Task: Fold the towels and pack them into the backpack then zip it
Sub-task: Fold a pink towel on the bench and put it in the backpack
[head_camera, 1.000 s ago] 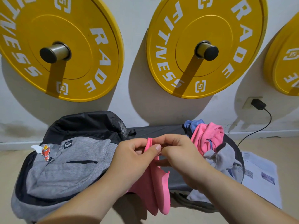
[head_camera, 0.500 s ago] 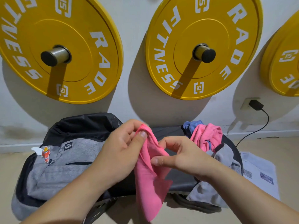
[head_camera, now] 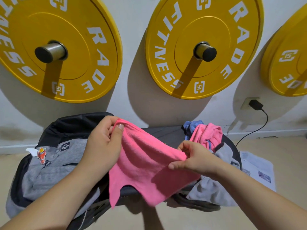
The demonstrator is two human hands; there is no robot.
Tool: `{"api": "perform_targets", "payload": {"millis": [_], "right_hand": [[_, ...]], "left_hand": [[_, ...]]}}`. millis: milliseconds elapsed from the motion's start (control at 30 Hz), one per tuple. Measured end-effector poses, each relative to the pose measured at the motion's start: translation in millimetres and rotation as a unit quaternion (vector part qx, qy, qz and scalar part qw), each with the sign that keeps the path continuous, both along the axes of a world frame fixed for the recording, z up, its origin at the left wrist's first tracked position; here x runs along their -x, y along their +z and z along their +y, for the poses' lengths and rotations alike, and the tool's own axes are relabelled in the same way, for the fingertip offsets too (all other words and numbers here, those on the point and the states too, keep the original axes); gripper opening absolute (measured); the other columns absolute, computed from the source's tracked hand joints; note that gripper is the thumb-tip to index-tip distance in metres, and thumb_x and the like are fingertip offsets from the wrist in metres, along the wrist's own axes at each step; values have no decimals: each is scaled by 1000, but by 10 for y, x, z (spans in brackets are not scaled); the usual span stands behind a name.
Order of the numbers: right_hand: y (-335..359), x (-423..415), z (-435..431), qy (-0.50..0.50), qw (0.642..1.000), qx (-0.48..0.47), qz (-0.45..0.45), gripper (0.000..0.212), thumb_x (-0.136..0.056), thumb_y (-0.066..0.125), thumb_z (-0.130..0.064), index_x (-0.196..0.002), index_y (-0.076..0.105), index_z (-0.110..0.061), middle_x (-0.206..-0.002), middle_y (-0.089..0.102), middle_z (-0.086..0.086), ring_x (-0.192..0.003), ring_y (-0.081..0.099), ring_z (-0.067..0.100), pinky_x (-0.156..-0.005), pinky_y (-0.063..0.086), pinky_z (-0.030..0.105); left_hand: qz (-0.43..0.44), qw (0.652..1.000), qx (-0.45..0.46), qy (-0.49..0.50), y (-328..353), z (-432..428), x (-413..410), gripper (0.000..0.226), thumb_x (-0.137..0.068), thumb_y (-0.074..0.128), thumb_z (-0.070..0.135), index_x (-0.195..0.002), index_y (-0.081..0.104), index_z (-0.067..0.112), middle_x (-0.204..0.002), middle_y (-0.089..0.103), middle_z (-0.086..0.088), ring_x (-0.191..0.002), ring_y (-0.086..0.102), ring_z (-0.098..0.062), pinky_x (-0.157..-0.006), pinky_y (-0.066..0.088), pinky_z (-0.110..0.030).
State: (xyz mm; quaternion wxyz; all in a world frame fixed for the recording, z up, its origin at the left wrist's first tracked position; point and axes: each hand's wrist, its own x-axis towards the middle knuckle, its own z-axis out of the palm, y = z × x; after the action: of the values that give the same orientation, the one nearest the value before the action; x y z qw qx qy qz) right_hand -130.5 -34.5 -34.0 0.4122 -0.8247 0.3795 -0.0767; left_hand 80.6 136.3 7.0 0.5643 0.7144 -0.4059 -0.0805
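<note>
Left hand point(head_camera: 103, 146): fingers curled, thumb and forefinger pinching the upper corner of the pink towel point(head_camera: 146, 163). Right hand point(head_camera: 192, 158): also curled, pinching the opposite end of the same top edge, held lower than the left. Neither hand holds anything else.

The towel hangs spread between the two pinches, sagging in the middle with its bottom edge loose. It is in the air in front of the dark counter point(head_camera: 166, 131), between the grey backpack point(head_camera: 54, 163) on the left and the heap of pink and blue towels point(head_camera: 206, 133) on the right.

My judgement on handling: light, soft, wholly limp, with a fuzzy pile that should not slip, and not fragile. It keeps no shape unsupported, so I would take hold at the corners and keep the edge taut while folding.

The heap sits on grey fabric; I cannot tell whether that belongs to the same backpack.
</note>
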Motion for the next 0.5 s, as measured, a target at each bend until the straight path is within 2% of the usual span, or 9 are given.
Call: {"api": "perform_targets", "payload": {"millis": [100,200,300,333,400,433,467,500], "right_hand": [[38,71,-15,-5,1000,-25,17,57,-56,97,-49,-69,53,-14,-59,46,-4,-53,43,9,-51,33,24],[91,117,-48,-22,999,-36,-7,67,-55,96,-53,-69,55,-2,-64,39,3,-59,37,13,-56,24,28],[170,181,-87,-50,995,-60,-59,52,-61,94,-49,-66,56,-13,-61,42,0,-57,40,11,-50,25,23],[195,213,-101,-61,991,-88,-84,48,-64,93,-47,-68,58,-14,-62,47,-1,-59,44,10,-52,28,20],[186,266,-155,-82,971,-173,-142,50,-66,93,-44,-81,66,-4,-75,65,8,-74,56,14,-68,39,26],[174,290,-172,-94,958,-213,-168,58,-67,93,-43,-94,69,3,-90,72,16,-85,61,18,-77,42,32],[167,309,-178,-107,945,-244,-190,62,-71,91,-41,-108,69,4,-107,74,23,-93,63,22,-84,43,37],[170,307,-169,-115,933,-268,-209,58,-77,87,-37,-117,70,1,-118,71,23,-99,65,24,-89,45,39]], "left_hand": [[0,1000,-15,0,-67,-15,-30,15,-104,51,17,-96,63,22,-83,72,-2,-83,68,-21,-79,51,-37],[0,1000,-17,11,-100,-25,-69,15,-104,51,18,-97,63,22,-83,73,-3,-82,68,-24,-79,52,-41],[21,999,-21,28,-127,-27,-131,16,-104,51,18,-96,64,22,-83,74,4,-75,67,-14,-72,48,-36],[33,999,-23,32,-138,-23,-146,17,-104,51,17,-96,65,22,-83,74,6,-73,66,-10,-71,48,-35],[67,997,-18,37,-152,-11,-165,17,-105,50,17,-98,66,21,-84,75,3,-74,65,-9,-72,47,-34],[84,996,-17,36,-153,-5,-173,17,-105,50,17,-100,66,20,-85,76,0,-75,66,-11,-73,47,-35],[96,995,-19,35,-159,-2,-190,17,-105,50,17,-101,66,19,-86,76,-2,-76,67,-13,-74,47,-35],[102,994,-22,35,-162,5,-209,17,-105,50,17,-101,66,18,-88,76,-5,-79,67,-16,-75,48,-36]]}}
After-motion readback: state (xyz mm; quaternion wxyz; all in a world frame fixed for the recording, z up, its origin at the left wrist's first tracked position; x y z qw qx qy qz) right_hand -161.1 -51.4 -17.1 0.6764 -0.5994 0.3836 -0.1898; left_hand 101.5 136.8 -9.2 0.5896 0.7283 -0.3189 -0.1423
